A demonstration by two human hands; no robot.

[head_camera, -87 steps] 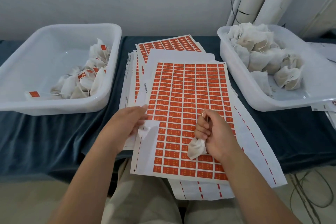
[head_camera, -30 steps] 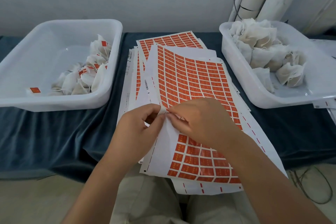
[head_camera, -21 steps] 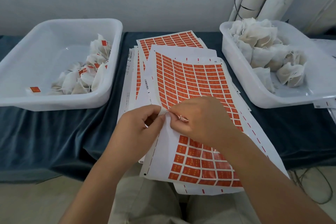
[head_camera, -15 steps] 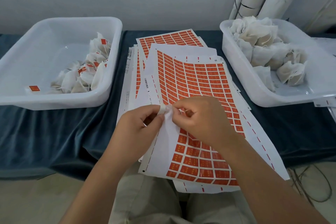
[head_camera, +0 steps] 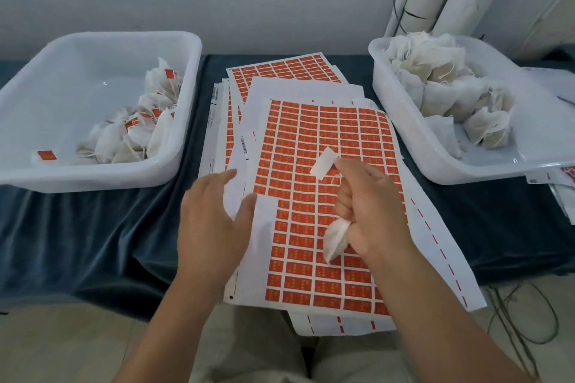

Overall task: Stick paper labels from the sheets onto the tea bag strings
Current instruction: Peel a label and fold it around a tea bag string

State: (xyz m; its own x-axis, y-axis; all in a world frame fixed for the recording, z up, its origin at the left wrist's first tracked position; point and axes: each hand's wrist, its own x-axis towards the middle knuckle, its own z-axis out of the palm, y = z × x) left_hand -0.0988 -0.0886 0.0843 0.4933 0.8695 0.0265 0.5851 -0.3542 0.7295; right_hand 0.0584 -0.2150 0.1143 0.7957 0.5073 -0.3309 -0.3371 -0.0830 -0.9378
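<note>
A sheet of orange labels point(head_camera: 323, 146) lies on top of a stack of sheets in front of me. My right hand point(head_camera: 367, 211) pinches a peeled label point(head_camera: 323, 162), white side up, between thumb and forefinger. The same hand curls around a white tea bag point(head_camera: 336, 241), which sticks out below the fist. A short piece of its string shows near the fingertips. My left hand point(head_camera: 214, 221) hovers with fingers spread over the sheet's bare left strip, where labels are gone; whether it touches the paper I cannot tell.
A white tub point(head_camera: 186, 96) on the left holds labelled tea bags point(head_camera: 140, 130). On the right, another white tub point(head_camera: 401, 121) is filled with unlabelled tea bags point(head_camera: 441, 84). A dark blue cloth point(head_camera: 77, 227) covers the table. Cables point(head_camera: 522, 320) lie on the floor at right.
Both hands were pinching at the sheet's left edge. Now the right hand has lifted away to the right with a peeled label, the left hand has let go, and the sheet lies flat.
</note>
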